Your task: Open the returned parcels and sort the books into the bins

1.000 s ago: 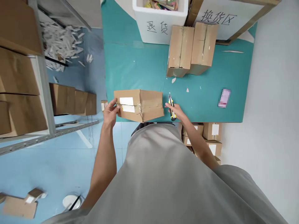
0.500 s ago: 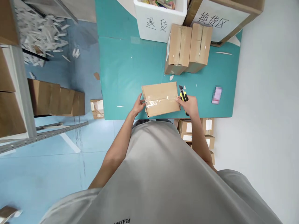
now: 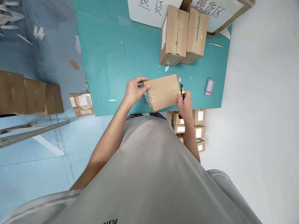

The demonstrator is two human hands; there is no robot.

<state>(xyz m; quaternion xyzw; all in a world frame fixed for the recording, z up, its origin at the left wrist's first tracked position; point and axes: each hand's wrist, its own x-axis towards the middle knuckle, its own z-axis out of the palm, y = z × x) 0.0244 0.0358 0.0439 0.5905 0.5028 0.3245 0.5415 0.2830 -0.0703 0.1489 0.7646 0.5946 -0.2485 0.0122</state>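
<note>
A small taped cardboard box [image 3: 163, 92] is at the near edge of the green table, tilted a little. My left hand [image 3: 136, 91] grips its upper left corner, thumb on the top face and fingers behind the edge. Clear tape shows on the box's left end. In my right hand [image 3: 185, 104] is a black and yellow box cutter [image 3: 182, 91], its blade end pointing away from me. That hand is at the right end of the box; whether it touches the cardboard I cannot tell.
Two taped cartons [image 3: 175, 34] stand farther back on the table [image 3: 112, 62], before a white bin [image 3: 149, 15] and a larger labelled box [image 3: 213, 14]. A blurred pink item [image 3: 209, 86] lies at the right. More boxes [image 3: 199, 116] are stacked below the table.
My left hand has moved up from the box's left side onto its upper left corner. The box has tipped, showing its left end. My right hand has turned with the cutter. The view has shifted.
</note>
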